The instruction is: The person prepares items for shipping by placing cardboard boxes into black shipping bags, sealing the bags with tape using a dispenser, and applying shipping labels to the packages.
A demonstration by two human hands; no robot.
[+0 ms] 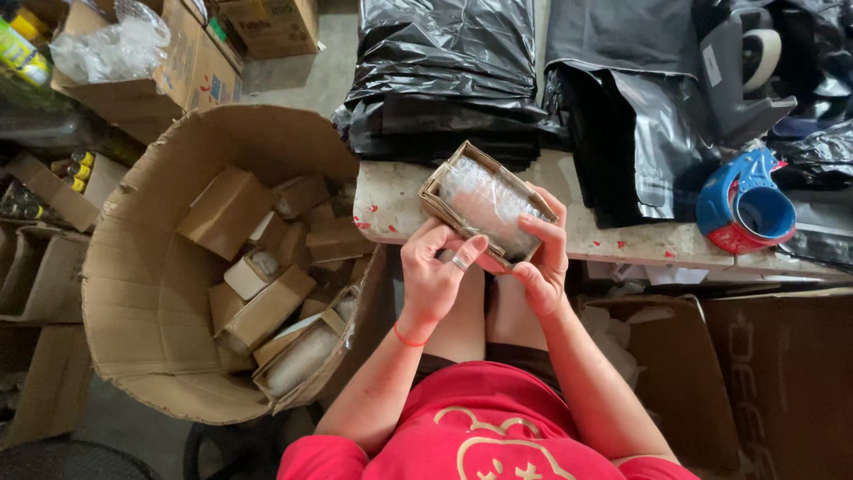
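Note:
I hold a small open cardboard box (444, 182) over the near edge of a white table (391, 209). Inside it lies an item wrapped in clear bubble wrap (484, 203). My left hand (435, 276), with a ring on one finger and a red band at the wrist, grips the box's near side from below. My right hand (544, 258) cups the box's right end, with fingers pressed on the bubble wrap.
A large round-walled cardboard bin (133, 293) at my left holds several small boxes. Stacks of black plastic mailer bags (444, 71) cover the table's far side. A blue and red tape dispenser (742, 204) sits at the right. Cardboard cartons (773, 373) stand under the table.

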